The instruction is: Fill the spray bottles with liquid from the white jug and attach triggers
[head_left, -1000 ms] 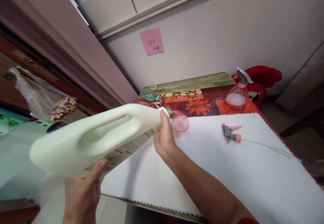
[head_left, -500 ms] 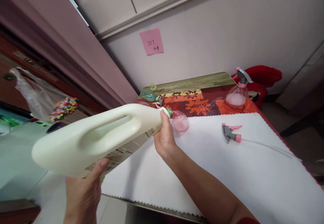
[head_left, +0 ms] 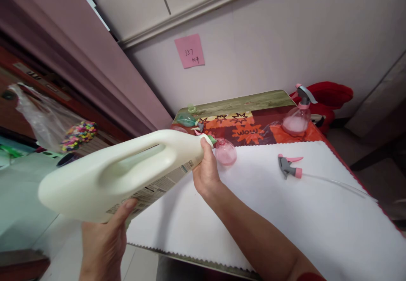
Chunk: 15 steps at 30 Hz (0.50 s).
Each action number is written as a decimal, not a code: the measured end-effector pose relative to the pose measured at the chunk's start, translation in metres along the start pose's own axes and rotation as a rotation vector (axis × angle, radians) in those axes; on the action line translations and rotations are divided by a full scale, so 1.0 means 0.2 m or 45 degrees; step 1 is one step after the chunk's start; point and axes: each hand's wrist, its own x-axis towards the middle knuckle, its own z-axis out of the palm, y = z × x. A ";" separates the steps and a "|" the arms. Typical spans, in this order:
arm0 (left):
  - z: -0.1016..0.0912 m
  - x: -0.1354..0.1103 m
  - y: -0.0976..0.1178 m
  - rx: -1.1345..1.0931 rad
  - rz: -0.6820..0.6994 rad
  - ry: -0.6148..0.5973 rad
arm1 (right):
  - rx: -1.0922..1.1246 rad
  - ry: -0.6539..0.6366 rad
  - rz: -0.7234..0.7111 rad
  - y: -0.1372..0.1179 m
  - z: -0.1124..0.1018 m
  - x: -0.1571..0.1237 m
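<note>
A large cream-white jug (head_left: 79, 183) with a built-in handle lies tilted on its side in the air, its neck pointing right. My left hand (head_left: 108, 238) is wrapped under its lower body, thumb on the printed label. Around the neck, my right hand (head_left: 207, 169) is closed. The green spout at the jug's mouth meets the opening of a small round pink spray bottle (head_left: 226, 153), which holds pinkish liquid and has no sprayer on. To the right lies a grey and pink trigger sprayer (head_left: 288, 166) with a long clear tube.
A white mat (head_left: 253, 217) covers the table's front. Behind it stands a pink spray bottle (head_left: 296, 120) with its trigger on, and a green spray bottle (head_left: 186, 120) lies at the back left. A plastic bag (head_left: 44, 116) hangs at far left beside colourful beads (head_left: 79, 135).
Almost nothing differs. The jug's base has dipped very slightly to the left, and both hands keep their grip.
</note>
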 end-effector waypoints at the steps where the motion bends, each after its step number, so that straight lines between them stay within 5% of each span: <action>1: 0.00 0.00 0.00 0.005 0.001 0.012 | -0.006 -0.004 -0.002 0.00 0.00 0.00; 15: 0.00 0.00 -0.01 -0.045 0.031 -0.010 | 0.029 0.003 0.009 -0.01 0.00 -0.01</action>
